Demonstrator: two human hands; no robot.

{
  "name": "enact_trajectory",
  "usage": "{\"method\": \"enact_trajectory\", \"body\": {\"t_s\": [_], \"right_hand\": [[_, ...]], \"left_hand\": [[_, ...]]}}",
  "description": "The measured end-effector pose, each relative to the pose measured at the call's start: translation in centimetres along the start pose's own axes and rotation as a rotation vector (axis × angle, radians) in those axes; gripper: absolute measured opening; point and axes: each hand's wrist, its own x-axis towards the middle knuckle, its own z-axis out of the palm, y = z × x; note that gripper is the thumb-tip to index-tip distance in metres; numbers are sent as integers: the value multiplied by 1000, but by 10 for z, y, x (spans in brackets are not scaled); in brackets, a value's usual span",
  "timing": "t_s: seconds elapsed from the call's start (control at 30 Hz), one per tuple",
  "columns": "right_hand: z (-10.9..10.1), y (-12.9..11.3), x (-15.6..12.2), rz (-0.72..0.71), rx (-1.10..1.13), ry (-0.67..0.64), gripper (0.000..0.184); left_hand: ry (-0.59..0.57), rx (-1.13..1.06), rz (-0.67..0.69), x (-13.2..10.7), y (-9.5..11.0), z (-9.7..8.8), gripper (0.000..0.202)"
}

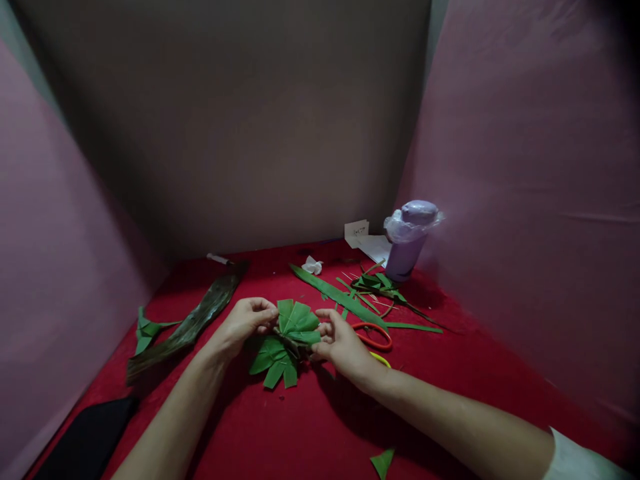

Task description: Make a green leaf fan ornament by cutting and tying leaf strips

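Observation:
A folded green leaf piece, shaped like a fan of pleated strips, lies on the red cloth between my hands. My left hand pinches its left edge with curled fingers. My right hand grips its right side, fingers closed on the leaf folds. Both forearms reach in from the lower edge of the view.
Red-handled scissors lie just right of my right hand. Long green leaf strips and scraps lie behind. A dark long leaf lies at left, a purple bottle with plastic wrap at back right, papers, a black object at lower left.

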Motion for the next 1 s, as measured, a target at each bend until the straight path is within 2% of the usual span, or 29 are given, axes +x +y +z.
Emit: {"method": "enact_trajectory", "body": {"t_s": [0.17, 0.4, 0.63, 0.87, 1.0], "right_hand": [[3, 9, -1, -119, -88, 3, 64], [4, 13, -1, -173, -101, -21, 55], [2, 16, -1, -178, -123, -13, 53], [2, 12, -1, -102, -132, 31, 58], [4, 11, 0, -66, -150, 94, 50]], "left_hand": [[8, -3, 3, -3, 2, 2, 24], [4, -3, 21, -4, 3, 4, 24], [11, -1, 34, -3, 2, 4, 23], [9, -11, 24, -3, 3, 4, 21], [-3, -32, 17, -2, 0, 3, 21]]}}
